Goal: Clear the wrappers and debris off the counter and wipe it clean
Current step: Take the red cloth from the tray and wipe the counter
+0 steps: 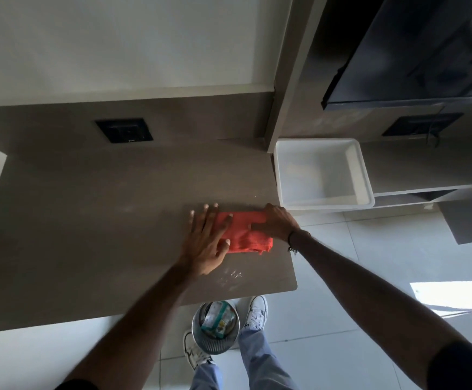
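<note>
A folded red cloth lies on the brown counter near its right end. My left hand lies flat, fingers spread, over the cloth's left edge. My right hand presses down on the cloth's right side with its fingers curled over it. Small white crumbs are scattered on the counter just in front of the cloth, and a few specks lie behind it. A metal waste bin with wrappers inside stands on the floor between my feet, below the counter's front edge.
A white plastic tub sits to the right of the counter's end. Black sockets are set in the back panel. A dark appliance hangs at upper right. The counter's rounded right corner borders the tiled floor.
</note>
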